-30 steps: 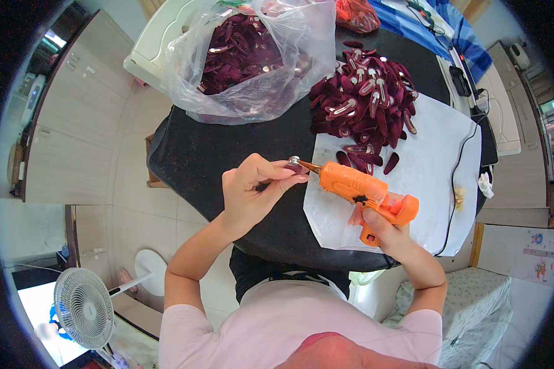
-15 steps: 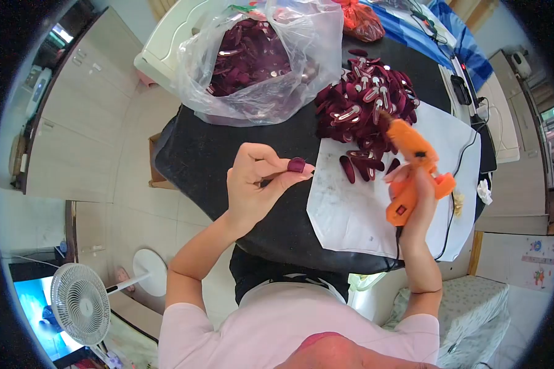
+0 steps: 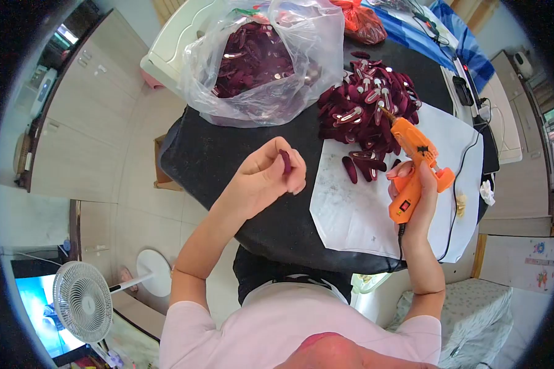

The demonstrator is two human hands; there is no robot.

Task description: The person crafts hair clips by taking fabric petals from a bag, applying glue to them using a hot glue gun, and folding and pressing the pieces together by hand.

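My left hand (image 3: 268, 175) is closed on a burgundy velvet hair clip (image 3: 285, 161), pinched between thumb and fingers above the black tabletop. Part of the clip is hidden by the fingers. In my right hand (image 3: 421, 190) is an orange glue gun (image 3: 415, 141), its nozzle pointing up and left toward a heap of burgundy snap hair clips (image 3: 366, 104). Silvery metal shows on many clips in the heap. Several loose clips (image 3: 366, 165) lie just below it on a white sheet (image 3: 351, 215).
A clear plastic bag (image 3: 252, 114) full of burgundy pieces stands at the table's back left. Behind the heap sits a red bag (image 3: 363, 24). The glue gun's black cord (image 3: 458, 212) runs along the right side. A white fan (image 3: 83, 301) stands at lower left.
My left hand has turned and moved slightly right and up, the clip now upright in its fingers. The glue gun has shifted slightly and is held steadier in my right hand.
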